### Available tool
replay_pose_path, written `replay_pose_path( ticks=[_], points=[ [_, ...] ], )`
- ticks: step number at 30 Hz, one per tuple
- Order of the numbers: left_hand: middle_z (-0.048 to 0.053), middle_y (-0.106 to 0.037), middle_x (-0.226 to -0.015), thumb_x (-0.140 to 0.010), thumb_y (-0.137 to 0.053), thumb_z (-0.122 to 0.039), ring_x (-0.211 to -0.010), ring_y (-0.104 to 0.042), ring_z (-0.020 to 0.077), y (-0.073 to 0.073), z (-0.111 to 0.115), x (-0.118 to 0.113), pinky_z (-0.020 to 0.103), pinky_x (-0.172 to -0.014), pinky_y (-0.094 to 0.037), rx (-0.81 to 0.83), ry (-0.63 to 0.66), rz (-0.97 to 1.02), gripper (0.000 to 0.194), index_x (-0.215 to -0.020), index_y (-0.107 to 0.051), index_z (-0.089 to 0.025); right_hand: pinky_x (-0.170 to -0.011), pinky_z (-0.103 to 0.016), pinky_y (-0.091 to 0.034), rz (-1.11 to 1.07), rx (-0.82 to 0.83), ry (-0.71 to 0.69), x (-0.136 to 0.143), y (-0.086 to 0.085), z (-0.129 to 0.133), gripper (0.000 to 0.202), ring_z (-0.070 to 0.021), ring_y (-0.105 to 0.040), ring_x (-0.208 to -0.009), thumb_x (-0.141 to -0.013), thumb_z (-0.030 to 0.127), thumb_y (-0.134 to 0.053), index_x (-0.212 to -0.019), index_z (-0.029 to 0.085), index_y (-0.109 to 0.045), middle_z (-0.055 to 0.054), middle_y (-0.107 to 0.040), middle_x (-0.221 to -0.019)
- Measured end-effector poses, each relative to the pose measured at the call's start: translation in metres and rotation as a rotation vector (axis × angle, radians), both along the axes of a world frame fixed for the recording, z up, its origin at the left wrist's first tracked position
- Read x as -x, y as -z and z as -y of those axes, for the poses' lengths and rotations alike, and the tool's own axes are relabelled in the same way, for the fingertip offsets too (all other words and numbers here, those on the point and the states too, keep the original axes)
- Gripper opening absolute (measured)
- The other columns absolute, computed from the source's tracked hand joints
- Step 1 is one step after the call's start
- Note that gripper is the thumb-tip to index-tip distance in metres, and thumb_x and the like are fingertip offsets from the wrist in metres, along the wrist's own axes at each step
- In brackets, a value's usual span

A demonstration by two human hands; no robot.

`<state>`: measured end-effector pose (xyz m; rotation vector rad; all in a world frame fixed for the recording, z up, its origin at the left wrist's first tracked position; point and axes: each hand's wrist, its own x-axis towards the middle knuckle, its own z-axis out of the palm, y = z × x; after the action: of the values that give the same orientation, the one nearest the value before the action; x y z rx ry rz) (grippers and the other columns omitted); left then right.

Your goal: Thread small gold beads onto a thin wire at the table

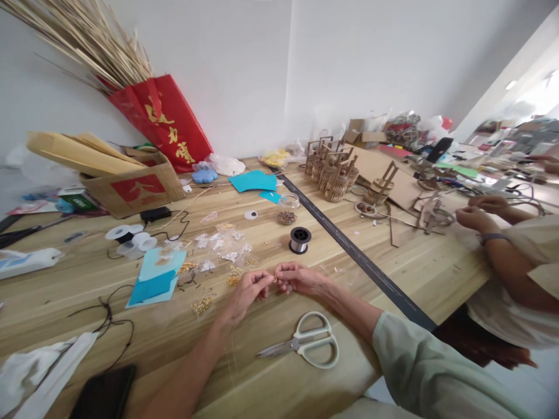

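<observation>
My left hand (252, 293) and my right hand (299, 278) meet over the wooden table, fingertips nearly touching. Between them is a small gold ring (275, 279), pinched by the fingers of both. A thin clear thread hangs below my left hand. White-handled scissors (301, 343) lie just in front of my hands, blades pointing left. Behind my right hand stands a spool of wire (300, 240). Gold beads (202, 306) and small silver packets (230, 256) are spread to the left of my left hand.
Blue sheets (152, 285) and a black phone (105, 393) lie at left. A dark strip (353, 247) crosses the table diagonally. Small bamboo baskets (336, 189) stand at the back. At right are another person's hands (480, 215). A red bag (168, 122) leans against the wall.
</observation>
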<state>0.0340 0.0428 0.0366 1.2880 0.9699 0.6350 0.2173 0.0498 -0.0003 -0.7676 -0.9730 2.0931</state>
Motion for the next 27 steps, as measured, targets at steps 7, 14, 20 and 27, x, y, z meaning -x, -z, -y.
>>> replay_pose_path(
  ticks=[7, 14, 20, 27],
  points=[
    [0.001, -0.059, -0.064, -0.069, -0.068, -0.042, -0.055, -0.050, 0.0083, 0.004, -0.001, 0.005, 0.019, -0.053, -0.037, 0.082, 0.005, 0.102, 0.032, -0.076, -0.063, -0.012, -0.043, -0.014, -0.037, -0.085, 0.061, 0.036, 0.001, -0.001, 0.000, 0.027, -0.0040, -0.052, -0.048, -0.068, 0.025, -0.078, -0.077, 0.011, -0.057, 0.001, -0.060, -0.064],
    [0.003, -0.062, -0.061, -0.069, -0.065, -0.048, -0.051, -0.051, 0.0090, 0.005, -0.008, 0.008, 0.020, -0.048, -0.035, -0.004, 0.103, -0.046, 0.037, -0.072, -0.065, -0.011, -0.036, -0.012, -0.014, -0.095, 0.067, 0.014, -0.008, -0.010, -0.006, 0.030, 0.0026, -0.024, -0.038, -0.069, 0.025, -0.077, -0.074, 0.013, -0.051, 0.006, -0.050, -0.060],
    [0.000, -0.059, -0.055, -0.063, -0.068, -0.042, -0.050, -0.050, 0.0094, -0.009, -0.014, 0.016, 0.020, -0.047, -0.034, -0.064, 0.139, -0.169, 0.034, -0.077, -0.066, -0.012, -0.035, -0.013, -0.005, -0.066, 0.046, -0.043, -0.030, -0.014, -0.015, 0.028, 0.0018, -0.016, -0.039, -0.070, 0.024, -0.075, -0.073, 0.013, -0.049, 0.009, -0.038, -0.057],
    [-0.001, -0.056, -0.053, -0.063, -0.067, -0.043, -0.049, -0.048, 0.0093, -0.021, -0.020, 0.026, 0.020, -0.046, -0.034, -0.157, 0.077, -0.199, 0.030, -0.065, -0.060, -0.014, -0.035, -0.011, -0.006, -0.039, 0.003, -0.055, -0.043, -0.015, -0.021, 0.029, 0.0016, -0.019, -0.040, -0.067, 0.024, -0.076, -0.074, 0.013, -0.050, 0.008, -0.039, -0.058]
  ],
)
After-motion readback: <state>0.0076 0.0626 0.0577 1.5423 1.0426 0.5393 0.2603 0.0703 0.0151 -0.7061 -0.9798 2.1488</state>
